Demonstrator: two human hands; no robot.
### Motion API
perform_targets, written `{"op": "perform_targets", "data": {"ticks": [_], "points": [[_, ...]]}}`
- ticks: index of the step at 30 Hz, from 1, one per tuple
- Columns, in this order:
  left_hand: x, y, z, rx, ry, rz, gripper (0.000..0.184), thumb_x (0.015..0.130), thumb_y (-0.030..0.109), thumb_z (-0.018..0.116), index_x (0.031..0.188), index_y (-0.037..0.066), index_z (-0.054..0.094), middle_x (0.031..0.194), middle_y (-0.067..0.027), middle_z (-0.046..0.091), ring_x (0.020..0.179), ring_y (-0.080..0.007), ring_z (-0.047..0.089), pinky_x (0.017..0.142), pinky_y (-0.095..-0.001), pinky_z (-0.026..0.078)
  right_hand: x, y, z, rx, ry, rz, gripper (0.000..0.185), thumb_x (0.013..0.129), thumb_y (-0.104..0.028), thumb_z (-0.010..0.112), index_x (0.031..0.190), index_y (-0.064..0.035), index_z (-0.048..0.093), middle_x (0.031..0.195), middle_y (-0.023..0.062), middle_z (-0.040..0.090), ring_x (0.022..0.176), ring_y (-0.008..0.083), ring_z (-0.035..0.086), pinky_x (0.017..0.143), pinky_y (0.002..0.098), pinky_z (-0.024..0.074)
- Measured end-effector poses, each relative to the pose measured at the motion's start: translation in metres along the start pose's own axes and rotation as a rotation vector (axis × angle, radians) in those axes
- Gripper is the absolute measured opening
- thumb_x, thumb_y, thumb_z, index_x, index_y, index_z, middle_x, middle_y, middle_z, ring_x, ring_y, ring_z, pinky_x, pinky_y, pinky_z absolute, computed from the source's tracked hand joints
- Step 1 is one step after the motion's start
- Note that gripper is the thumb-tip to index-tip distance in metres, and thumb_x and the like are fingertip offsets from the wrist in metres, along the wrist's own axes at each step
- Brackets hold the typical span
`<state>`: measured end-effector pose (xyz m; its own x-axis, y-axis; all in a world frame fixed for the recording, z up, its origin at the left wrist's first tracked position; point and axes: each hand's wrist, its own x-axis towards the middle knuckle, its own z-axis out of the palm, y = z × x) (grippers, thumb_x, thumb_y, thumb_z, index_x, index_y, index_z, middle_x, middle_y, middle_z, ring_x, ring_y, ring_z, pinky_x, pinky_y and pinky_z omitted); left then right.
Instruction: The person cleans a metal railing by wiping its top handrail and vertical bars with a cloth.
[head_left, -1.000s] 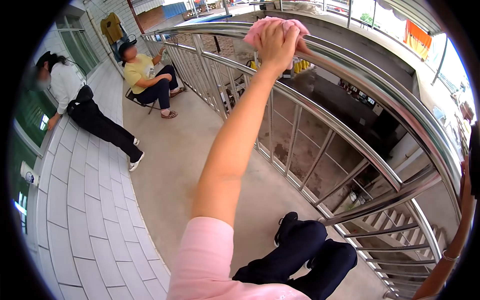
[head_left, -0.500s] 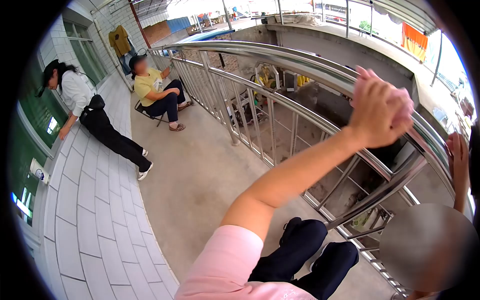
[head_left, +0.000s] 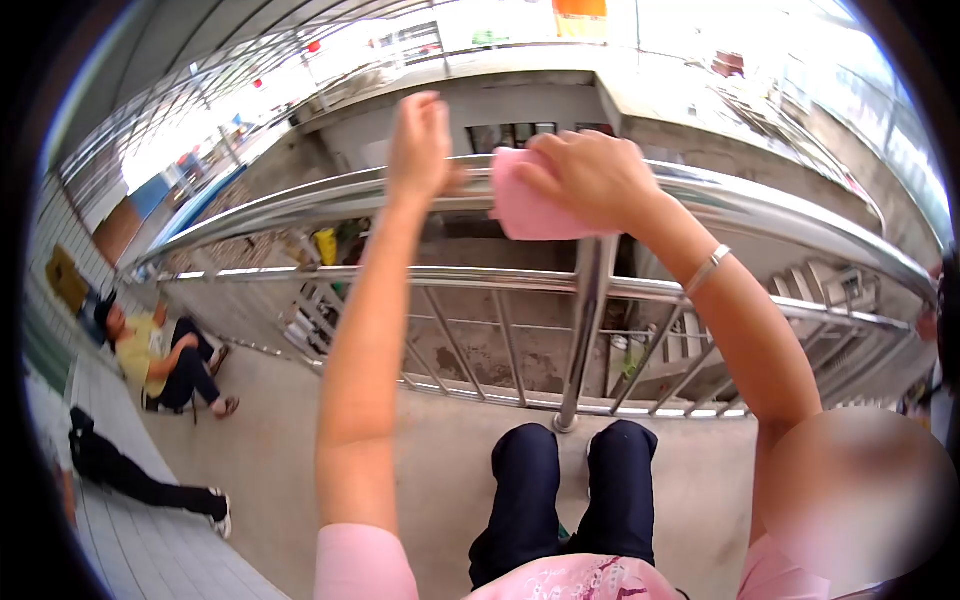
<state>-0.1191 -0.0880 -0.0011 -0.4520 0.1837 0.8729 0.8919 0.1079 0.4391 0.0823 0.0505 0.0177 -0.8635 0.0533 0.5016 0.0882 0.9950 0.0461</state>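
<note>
A folded pink cloth (head_left: 530,205) lies over the top rail of the steel railing (head_left: 300,200), above an upright post. My right hand (head_left: 600,175) presses on it, with fingers bent over the cloth and rail. A light bracelet (head_left: 708,268) circles my right wrist. To the left, my left hand (head_left: 420,150) is raised at the top rail, apart from the cloth. Motion smears its fingers, and whether it touches the rail cannot be made out. I see no object in it.
A person in a yellow shirt (head_left: 145,350) sits at the left by the railing. Another person's black-trousered legs (head_left: 150,480) stretch from the tiled wall (head_left: 160,550). Beyond the railing is a lower yard (head_left: 470,360). My knees (head_left: 525,460) face the bars.
My view has turned right to face the railing. The pink cloth, earlier in my left hand, is now under my right hand. My left hand is away from it.
</note>
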Motion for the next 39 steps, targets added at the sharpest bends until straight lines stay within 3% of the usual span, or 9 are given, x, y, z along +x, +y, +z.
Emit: {"op": "perform_targets", "data": {"ticks": [2, 8, 12, 14, 17, 22, 30, 34, 39], "points": [[-0.001, 0.012, -0.018, 0.554, -0.241, -0.239, 0.047, 0.098, 0.048, 0.037, 0.106, 0.014, 0.069, 0.095, -0.0058, 0.072, 0.093, -0.0247, 0.068, 0.084, -0.0362, 0.049, 0.001, 0.004, 0.009, 0.025, 0.121, -0.087, 0.055, 0.091, -0.056, 0.044, 0.102, -0.0061, 0.064, 0.093, 0.0157, 0.069, 0.084, 0.0311, 0.068, 0.072, 0.0436, 0.0543], [0.002, 0.026, -0.024, 0.57, -0.525, -0.329, 0.067, 0.096, 0.059, 0.027, 0.082, 0.015, 0.076, 0.09, -0.0077, 0.072, 0.089, -0.0283, 0.066, 0.083, -0.0389, 0.047, -0.016, 0.029, -0.01, -0.066, -0.037, -0.071, 0.072, 0.079, -0.07, 0.053, 0.108, -0.0053, 0.064, 0.101, 0.0167, 0.068, 0.088, 0.0323, 0.068, 0.079, 0.0421, 0.0537], [-0.002, 0.027, -0.023, 0.59, -0.481, -0.302, 0.066, 0.095, 0.059, 0.029, 0.082, 0.014, 0.076, 0.086, -0.0092, 0.072, 0.087, -0.0292, 0.066, 0.083, -0.0385, 0.047, -0.048, 0.085, -0.039, -0.082, -0.296, 0.201, 0.081, 0.088, -0.078, 0.026, 0.108, -0.01, 0.065, 0.094, 0.0128, 0.071, 0.084, 0.0267, 0.069, 0.072, 0.0395, 0.0541], [-0.002, 0.023, -0.023, 0.596, -0.447, -0.276, 0.065, 0.095, 0.058, 0.031, 0.082, 0.013, 0.075, 0.085, -0.0099, 0.071, 0.086, -0.0295, 0.066, 0.082, -0.0387, 0.047, -0.078, 0.172, -0.021, -0.46, 0.083, -0.389, 0.039, 0.096, -0.038, 0.054, 0.129, -0.0166, 0.055, 0.092, 0.011, 0.071, 0.076, 0.0236, 0.07, 0.064, 0.0312, 0.0585], [-0.001, 0.023, -0.019, 0.553, -0.496, -0.269, 0.064, 0.096, 0.056, 0.029, 0.082, 0.014, 0.075, 0.084, -0.0109, 0.071, 0.086, -0.032, 0.066, 0.081, -0.0409, 0.047, -0.152, 0.274, -0.049, -0.345, -0.039, -0.087, 0.061, 0.083, -0.014, 0.072, 0.138, -0.0152, 0.048, 0.102, 0.0129, 0.069, 0.086, 0.0257, 0.069, 0.075, 0.0354, 0.0592], [-0.003, 0.029, -0.019, 0.661, -0.473, -0.27, 0.065, 0.097, 0.053, 0.025, 0.083, 0.014, 0.076, 0.093, -0.0135, 0.072, 0.091, -0.0344, 0.066, 0.082, -0.0447, 0.049, -0.294, 0.443, -0.113, -0.236, 0.038, 0.335, 0.049, 0.091, -0.003, 0.052, 0.139, -0.0041, 0.045, 0.126, 0.019, 0.06, 0.119, 0.0316, 0.057, 0.102, 0.0401, 0.0429], [0.001, 0.029, -0.02, 0.645, -0.516, -0.292, 0.061, 0.096, 0.053, 0.029, 0.088, 0.017, 0.076, 0.092, -0.0138, 0.072, 0.09, -0.0344, 0.067, 0.081, -0.044, 0.05, -0.267, 0.338, -0.092, -0.824, 0.1, 0.246, 0.037, 0.092, -0.011, 0.049, 0.129, -0.0073, 0.054, 0.126, 0.0128, 0.06, 0.117, 0.0309, 0.056, 0.101, 0.0392, 0.0435], [-0.002, 0.023, -0.02, 0.659, -0.433, -0.27, 0.059, 0.095, 0.054, 0.032, 0.088, 0.015, 0.075, 0.091, -0.0159, 0.07, 0.089, -0.0382, 0.066, 0.08, -0.0443, 0.049, -0.185, 0.202, -0.075, -0.257, 0.172, 0.454, 0.036, 0.097, -0.031, 0.042, 0.109, -0.0077, 0.066, 0.113, 0.0121, 0.065, 0.108, 0.029, 0.06, 0.094, 0.0391, 0.0454], [0.0, 0.003, -0.021, 0.545, -0.494, -0.244, 0.06, 0.095, 0.053, 0.034, 0.09, 0.008, 0.073, 0.091, -0.0176, 0.069, 0.087, -0.0401, 0.064, 0.078, -0.0464, 0.047, -0.096, 0.119, -0.018, -0.179, 0.331, 0.081, 0.048, 0.091, -0.049, 0.047, 0.078, -0.0065, 0.066, 0.076, 0.0132, 0.067, 0.074, 0.0299, 0.066, 0.072, 0.0415, 0.052]]}}
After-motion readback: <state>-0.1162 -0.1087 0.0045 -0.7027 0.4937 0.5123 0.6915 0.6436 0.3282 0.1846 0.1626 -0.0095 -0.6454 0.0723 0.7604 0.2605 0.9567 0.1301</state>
